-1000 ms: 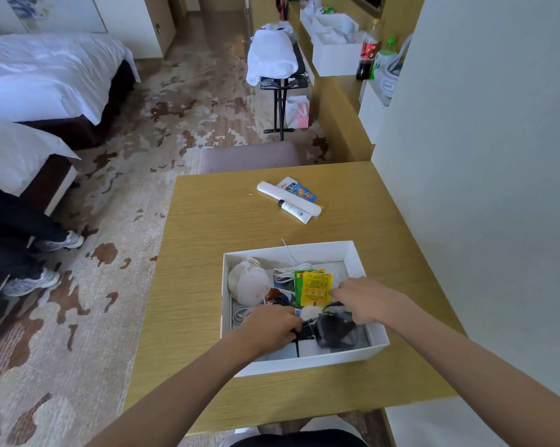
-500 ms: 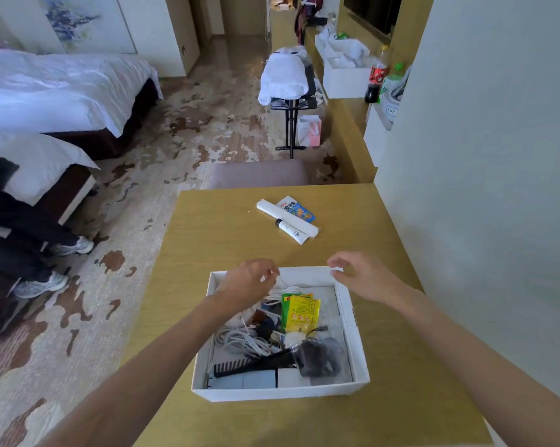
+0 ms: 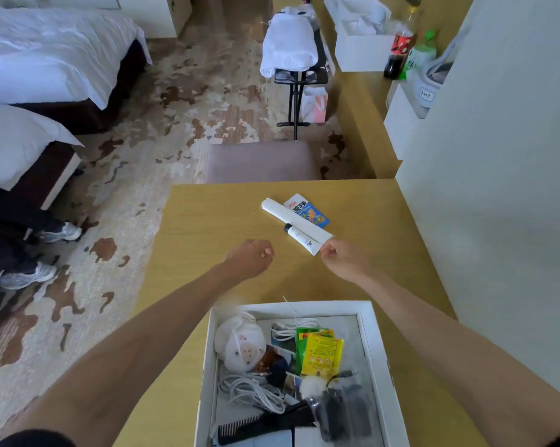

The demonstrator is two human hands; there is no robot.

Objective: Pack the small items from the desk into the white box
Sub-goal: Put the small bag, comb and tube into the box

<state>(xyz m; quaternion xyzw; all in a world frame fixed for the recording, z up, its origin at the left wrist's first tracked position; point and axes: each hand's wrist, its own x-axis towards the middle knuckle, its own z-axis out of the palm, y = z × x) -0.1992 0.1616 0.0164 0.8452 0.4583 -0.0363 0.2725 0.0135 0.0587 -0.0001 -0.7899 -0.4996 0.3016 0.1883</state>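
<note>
The white box (image 3: 380, 343) sits at the near edge of the wooden desk (image 3: 207, 221), holding a black comb, white cables, a white pouch, green and yellow sachets and a dark bag. Beyond it lie a long white tube (image 3: 291, 217), a small white tube with a black cap (image 3: 299, 237) and a blue snack packet (image 3: 309, 211). My right hand (image 3: 344, 258) is loosely curled, its fingertips at the near end of the small tube; whether it grips the tube is unclear. My left hand (image 3: 251, 258) hovers over bare desk, fingers curled, holding nothing.
A grey wall (image 3: 497, 156) bounds the desk's right side. A padded stool (image 3: 262, 161) stands beyond the far edge. Beds (image 3: 46, 59) and a person's legs with sneakers (image 3: 30, 253) are at the left. A luggage rack with towels (image 3: 291, 50) and bottles (image 3: 401, 46) stand further back.
Both hands left the box and moved forward over the desk toward the tubes. The view tilted so the box now lies nearer the bottom edge.
</note>
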